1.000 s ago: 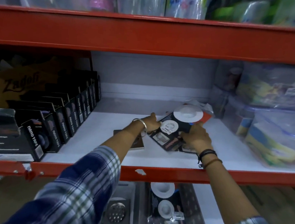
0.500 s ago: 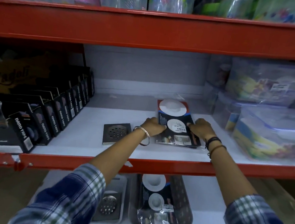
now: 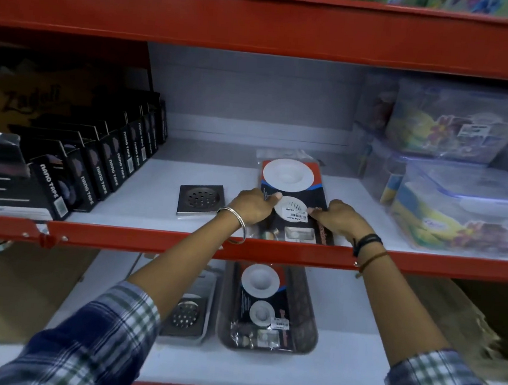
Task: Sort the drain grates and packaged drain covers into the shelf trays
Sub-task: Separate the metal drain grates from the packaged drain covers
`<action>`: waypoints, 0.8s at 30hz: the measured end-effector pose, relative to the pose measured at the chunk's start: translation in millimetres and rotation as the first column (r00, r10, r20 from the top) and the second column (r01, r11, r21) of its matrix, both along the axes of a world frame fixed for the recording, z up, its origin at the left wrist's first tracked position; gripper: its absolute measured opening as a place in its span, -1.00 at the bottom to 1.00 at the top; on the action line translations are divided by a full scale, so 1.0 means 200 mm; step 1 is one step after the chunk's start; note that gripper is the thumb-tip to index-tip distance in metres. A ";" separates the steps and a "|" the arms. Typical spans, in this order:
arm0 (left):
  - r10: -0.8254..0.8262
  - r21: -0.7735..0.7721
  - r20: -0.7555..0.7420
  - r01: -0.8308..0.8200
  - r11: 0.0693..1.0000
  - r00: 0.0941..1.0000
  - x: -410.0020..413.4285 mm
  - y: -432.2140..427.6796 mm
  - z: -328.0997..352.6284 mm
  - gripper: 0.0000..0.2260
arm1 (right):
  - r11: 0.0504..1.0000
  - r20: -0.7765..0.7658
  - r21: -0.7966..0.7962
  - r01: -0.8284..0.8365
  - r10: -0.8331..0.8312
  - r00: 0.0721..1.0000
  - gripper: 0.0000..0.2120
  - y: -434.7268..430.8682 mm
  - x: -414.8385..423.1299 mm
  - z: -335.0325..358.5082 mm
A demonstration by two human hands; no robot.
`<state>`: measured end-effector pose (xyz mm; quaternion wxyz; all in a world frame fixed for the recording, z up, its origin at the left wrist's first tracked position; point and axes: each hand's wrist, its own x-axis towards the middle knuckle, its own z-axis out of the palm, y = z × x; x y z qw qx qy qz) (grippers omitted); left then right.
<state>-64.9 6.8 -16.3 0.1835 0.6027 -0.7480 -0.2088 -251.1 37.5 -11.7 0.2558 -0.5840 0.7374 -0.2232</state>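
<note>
A packaged drain cover (image 3: 290, 183), black card with white discs in clear plastic, lies flat on the middle shelf. My left hand (image 3: 253, 206) grips its left edge and my right hand (image 3: 338, 218) grips its right edge. A square metal drain grate (image 3: 201, 199) lies loose on the shelf just left of my left hand. On the shelf below, a dark tray (image 3: 307, 323) holds another packaged drain cover (image 3: 263, 300), and a pale tray (image 3: 212, 287) beside it holds a metal grate (image 3: 185, 313), partly hidden by my left forearm.
Rows of black nano tape boxes (image 3: 95, 163) fill the shelf's left side. Clear lidded plastic containers (image 3: 460, 204) are stacked at the right. A red shelf beam (image 3: 150, 240) runs across under my wrists. Cardboard boxes (image 3: 20, 288) stand at lower left and lower right.
The packaged drain cover has been turned from a tilt to lie straight and pulled toward the shelf's front edge. The metal grate, earlier half hidden by my left wrist, now shows fully.
</note>
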 end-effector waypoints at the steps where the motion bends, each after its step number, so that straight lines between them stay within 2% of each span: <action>1: -0.004 -0.009 0.009 0.004 1.000 1.000 0.00 0.02 0.00 -0.53 | 1.000 -0.020 0.010 0.003 -0.003 1.000 -0.72 0.01 0.00 0.00; 5: -0.019 -0.015 0.050 0.020 1.000 0.999 0.01 0.09 0.01 -0.47 | 0.996 -0.152 0.043 0.082 -0.074 0.986 -0.52 0.04 0.04 0.01; 7: -0.003 -0.055 0.084 0.008 0.998 0.996 0.05 0.10 0.01 -0.41 | 0.982 -0.247 -0.057 0.180 -0.188 0.950 -0.45 0.07 0.10 0.01; 10: 0.130 -0.295 0.165 -0.077 0.953 0.978 0.15 0.13 0.02 -0.43 | 0.920 -0.235 -0.360 0.155 -0.250 0.939 -0.37 0.11 0.22 0.03; 12: 0.203 -0.478 0.126 -0.120 0.870 0.971 0.29 0.14 0.02 -0.48 | 0.861 -0.237 -0.508 0.023 -0.166 0.957 -0.36 0.11 0.33 0.06; 13: 0.213 -0.549 0.099 -0.125 0.826 0.972 0.36 0.15 0.01 -0.51 | 0.847 -0.237 -0.530 -0.047 -0.095 0.967 -0.37 0.10 0.39 0.07; 16: 0.208 -0.680 0.067 -0.107 0.725 0.976 0.61 0.16 -0.02 -0.54 | 0.854 -0.274 -0.458 -0.248 0.130 0.953 -0.36 0.04 0.57 0.10; 18: 0.215 -0.700 0.079 -0.100 0.707 0.973 0.76 0.17 -0.05 -0.52 | 0.844 -0.364 -0.388 -0.370 0.229 0.903 -0.29 0.00 0.68 0.09; 21: 0.229 -0.652 0.128 -0.092 0.753 0.965 0.94 0.18 -0.13 -0.47 | 0.840 -0.437 -0.186 -0.510 0.394 0.809 -0.15 -0.10 0.82 0.07; 24: 0.237 -0.584 0.152 -0.106 0.805 0.960 1.05 0.17 -0.19 -0.43 | 0.829 -0.477 0.028 -0.559 0.502 0.721 -0.10 -0.21 0.91 0.05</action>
